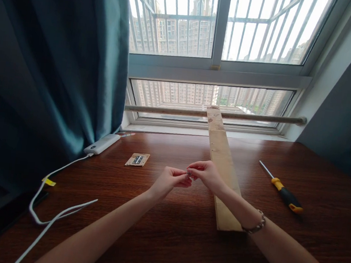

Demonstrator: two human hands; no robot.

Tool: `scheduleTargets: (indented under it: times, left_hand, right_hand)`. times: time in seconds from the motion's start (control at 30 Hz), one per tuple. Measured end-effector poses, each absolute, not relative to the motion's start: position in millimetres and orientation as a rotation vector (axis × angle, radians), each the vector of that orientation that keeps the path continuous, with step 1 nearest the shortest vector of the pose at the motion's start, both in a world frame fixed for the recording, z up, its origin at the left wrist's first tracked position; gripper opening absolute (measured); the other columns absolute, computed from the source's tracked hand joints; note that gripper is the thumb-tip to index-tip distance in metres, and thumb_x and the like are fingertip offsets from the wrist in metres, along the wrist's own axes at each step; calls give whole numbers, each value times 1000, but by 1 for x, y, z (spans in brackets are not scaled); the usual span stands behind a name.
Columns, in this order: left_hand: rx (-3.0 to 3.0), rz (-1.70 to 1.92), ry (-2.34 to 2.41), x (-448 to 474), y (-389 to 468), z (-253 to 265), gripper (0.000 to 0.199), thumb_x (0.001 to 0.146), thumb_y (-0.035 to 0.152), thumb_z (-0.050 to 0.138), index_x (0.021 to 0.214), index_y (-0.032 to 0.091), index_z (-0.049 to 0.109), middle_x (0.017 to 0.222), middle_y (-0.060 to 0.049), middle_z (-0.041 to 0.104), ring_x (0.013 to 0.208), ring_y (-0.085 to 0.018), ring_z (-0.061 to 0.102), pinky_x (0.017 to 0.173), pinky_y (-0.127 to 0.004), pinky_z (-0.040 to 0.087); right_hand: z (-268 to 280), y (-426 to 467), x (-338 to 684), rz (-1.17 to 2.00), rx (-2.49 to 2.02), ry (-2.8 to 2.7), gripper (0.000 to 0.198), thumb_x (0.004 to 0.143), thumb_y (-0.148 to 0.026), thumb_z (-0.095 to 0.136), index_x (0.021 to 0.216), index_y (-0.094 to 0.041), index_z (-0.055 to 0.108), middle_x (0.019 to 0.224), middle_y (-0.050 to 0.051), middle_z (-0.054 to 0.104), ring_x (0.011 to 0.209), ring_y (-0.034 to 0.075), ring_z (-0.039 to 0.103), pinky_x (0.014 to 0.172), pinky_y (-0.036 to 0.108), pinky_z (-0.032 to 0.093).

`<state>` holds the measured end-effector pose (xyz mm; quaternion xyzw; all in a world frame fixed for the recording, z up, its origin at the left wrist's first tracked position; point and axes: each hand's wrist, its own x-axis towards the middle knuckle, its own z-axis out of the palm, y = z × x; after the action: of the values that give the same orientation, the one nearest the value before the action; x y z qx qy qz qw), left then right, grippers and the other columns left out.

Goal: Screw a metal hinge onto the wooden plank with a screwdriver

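My left hand (173, 179) and my right hand (205, 173) meet above the dark wooden table, fingertips pinched together. Between them is a small shiny metal piece (189, 173), too small to name. Both hands are closed on it. A long pale wooden board (231, 171) lies partly under my right forearm, its far end reaching up to the rail by the window. To the right rests a screwdriver (281, 189) with a yellow and black handle. Left of my hands sits a small square wooden plate (137, 159) with a dark insert on it.
A white power strip (102, 143) lies by the blue curtain (108, 56), and its white cable (35, 217) loops over the table's left side. A yellow tag (49, 182) hangs on the cable. Beyond the table run a horizontal rail (259, 118) and a barred window.
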<state>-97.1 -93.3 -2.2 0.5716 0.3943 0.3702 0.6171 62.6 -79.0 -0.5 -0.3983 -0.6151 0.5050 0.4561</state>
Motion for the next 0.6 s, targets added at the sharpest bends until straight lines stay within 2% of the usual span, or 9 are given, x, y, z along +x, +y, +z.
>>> scheduleTargets:
  times: [0.17,0.33,0.47,0.6]
  left_hand:
    - [1308,816,889,-89,-99,-1,41,63,38,72,95,13,69,92,-11,70,88,-22,63,88,-35,45]
    - [1363,774,945,-85,-99,-5,44,60,34,74,98,13,67,96,-11,69,91,-22,63,89,-36,44]
    - [1366,745,959,-84,-97,-11,44,62,35,73,99,13,67,97,-12,69,93,-23,62,88,-34,44]
    - [1373,718,966,-83,-96,-17,42,62,36,73,96,13,67,97,-13,69,92,-23,63,87,-34,45]
  right_hand:
    - [32,-76,98,1221,-1044,-1631,25,62,-36,68,68,-12,70,52,0,60,47,7,48,47,20,40]
    - [61,-51,198,1042,-1302,-1720,28,62,-37,68,75,-13,71,57,1,62,49,7,48,49,20,41]
    - [36,-27,270,988,-1793,-1850,23,57,-32,69,67,-11,70,51,2,60,49,9,51,49,20,43]
    - [-3,-17,300,1060,-1922,-1849,21,52,-29,72,63,-11,70,51,4,62,50,12,55,50,21,45]
